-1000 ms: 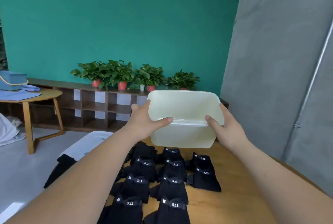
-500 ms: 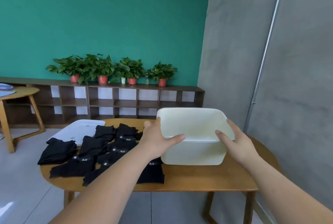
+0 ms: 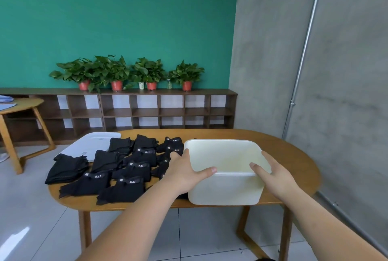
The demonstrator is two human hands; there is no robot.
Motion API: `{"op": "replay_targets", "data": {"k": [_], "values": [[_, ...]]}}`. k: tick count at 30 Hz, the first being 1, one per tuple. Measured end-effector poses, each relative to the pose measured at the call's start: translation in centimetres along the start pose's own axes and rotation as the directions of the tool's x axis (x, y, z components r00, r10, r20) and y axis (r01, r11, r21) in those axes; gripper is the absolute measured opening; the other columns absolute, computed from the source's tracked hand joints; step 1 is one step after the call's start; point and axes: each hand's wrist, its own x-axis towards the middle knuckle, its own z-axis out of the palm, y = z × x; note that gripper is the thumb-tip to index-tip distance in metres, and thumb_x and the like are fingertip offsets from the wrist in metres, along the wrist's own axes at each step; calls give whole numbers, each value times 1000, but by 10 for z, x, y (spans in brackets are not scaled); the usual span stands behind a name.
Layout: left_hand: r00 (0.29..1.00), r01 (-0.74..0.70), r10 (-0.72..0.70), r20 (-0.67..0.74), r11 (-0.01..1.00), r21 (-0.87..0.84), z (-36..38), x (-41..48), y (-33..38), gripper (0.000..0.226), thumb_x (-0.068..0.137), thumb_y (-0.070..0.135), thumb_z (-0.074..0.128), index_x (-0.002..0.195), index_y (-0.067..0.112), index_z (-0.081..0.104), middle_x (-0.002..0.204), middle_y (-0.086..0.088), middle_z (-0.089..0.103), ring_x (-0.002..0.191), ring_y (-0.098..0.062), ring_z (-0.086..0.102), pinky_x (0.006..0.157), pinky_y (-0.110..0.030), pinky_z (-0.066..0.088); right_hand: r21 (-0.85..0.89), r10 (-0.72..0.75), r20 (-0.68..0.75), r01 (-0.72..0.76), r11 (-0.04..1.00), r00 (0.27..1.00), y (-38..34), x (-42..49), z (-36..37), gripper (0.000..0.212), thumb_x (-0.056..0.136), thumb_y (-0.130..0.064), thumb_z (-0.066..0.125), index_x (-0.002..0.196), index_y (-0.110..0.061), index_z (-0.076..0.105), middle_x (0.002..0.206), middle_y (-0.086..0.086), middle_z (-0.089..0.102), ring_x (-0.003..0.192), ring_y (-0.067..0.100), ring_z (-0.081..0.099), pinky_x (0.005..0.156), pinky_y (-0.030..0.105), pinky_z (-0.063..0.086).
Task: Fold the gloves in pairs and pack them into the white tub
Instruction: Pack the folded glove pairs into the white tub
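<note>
**Wooden table (image 3: pixel 294 155): white tub (image 3: pixel 226 189) brought down**

The white tub sat between the hands at the table's near edge. It was held high a second ago, so packing could now start. Left hand (image 3: pixel 184 172) and right hand (image 3: pixel 273 173) gripped its rim, thumbs inside. Tub empty — black gloves (image 3: pixel 130 168) lay left of the left hand.

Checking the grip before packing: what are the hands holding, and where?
The white tub: left hand grips its near-left rim corner, right hand its near-right.
</note>
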Motion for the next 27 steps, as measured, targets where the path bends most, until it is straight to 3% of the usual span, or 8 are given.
{"op": "replay_targets", "data": {"k": [6, 9, 11, 14, 21, 27], "values": [[998, 19, -14, -57, 996, 89, 8, 5, -4, 103, 63, 101, 52, 144, 40, 40, 116, 4, 34, 110, -23, 53, 95, -44, 55, -59, -24, 3, 24, 998, 1000, -5, 9, 1, 77, 95, -65, 59, 161, -34, 35, 161, -2, 46, 145, 28, 45, 111, 40, 41], [999, 28, -22, -37, 987, 160, 7, 9, -1, 114, 70, 102, 43, 161, 36, 20, 138, 1, 28, 132, -27, 41, 101, -41, 50, -177, -96, -14, 92, 980, 995, -12, 15, -4, 78, 92, -69, 59, 159, -33, 40, 164, -3, 41, 149, 24, 39, 116, 43, 38], [998, 13, -2, -61, 981, 194, 2, 11, 1, 108, 79, 97, 39, 165, 37, 11, 152, 3, 20, 143, -26, 28, 103, -43, 48, -235, -149, -26, 138, 962, 989, -22, 19, -6, 82, 88, -77, 54, 157, -34, 43, 163, -4, 42, 149, 24, 38, 117, 45, 39], [992, -17, 43, -118, 977, 213, -12, 16, 0, 93, 88, 89, 39, 163, 39, 19, 155, 2, 23, 144, -24, 24, 107, -45, 46, -293, -237, -3, 226, 929, 971, -51, 22, -1, 80, 89, -80, 50, 154, -35, 47, 162, -7, 42, 150, 22, 36, 116, 43, 39], [986, -1, 40, -160, 972, 236, -57, 11, -32, 87, 94, 77, 50, 165, 34, 24, 156, 4, 29, 147, -21, 25, 112, -43, 45, -305, -372, 88, 380, 873, 924, -127, 22, 55, 63, 95, -65, 59, 151, -38, 50, 159, -10, 45, 147, 18, 40, 114, 40, 41], [980, 79, -31, -197, 967, 242, -97, -1, -83, 84, 97, 71, 54, 165, 33, 25, 158, 3, 28, 149, -21, 25, 116, -44, 42, -275, -438, 231, 490, 827, 869, -177, 15, 129, 61, 98, -56, 62, 153, -34, 48, 157, -6, 47, 143, 20, 43, 113, 40, 44]]}}
